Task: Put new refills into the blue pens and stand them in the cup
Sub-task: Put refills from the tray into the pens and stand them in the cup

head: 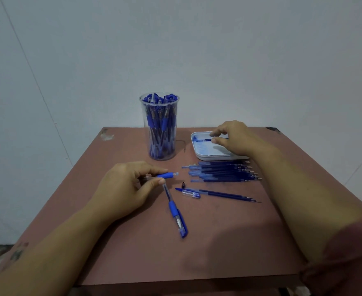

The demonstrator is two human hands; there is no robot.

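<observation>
Clear cup [141,107] full w/ pens [164,122], refills [222,170] near

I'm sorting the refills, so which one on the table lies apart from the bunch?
The lone refill nearest the person, beside the clear cap; the other refills lie packed side by side next to the white tray.

The table [133,242] is a smooth, matt reddish board, chipped at its far corners. The cup [162,157] is clear glossy plastic, and the tray [199,155] white glossy plastic. The refills [222,170] are thin translucent blue plastic tubes with metal-looking tips. The barrel [167,175] and the pen [172,207] each have clear plastic and a matt blue rubbery grip. The sleeve [346,253] is soft cloth.
</observation>
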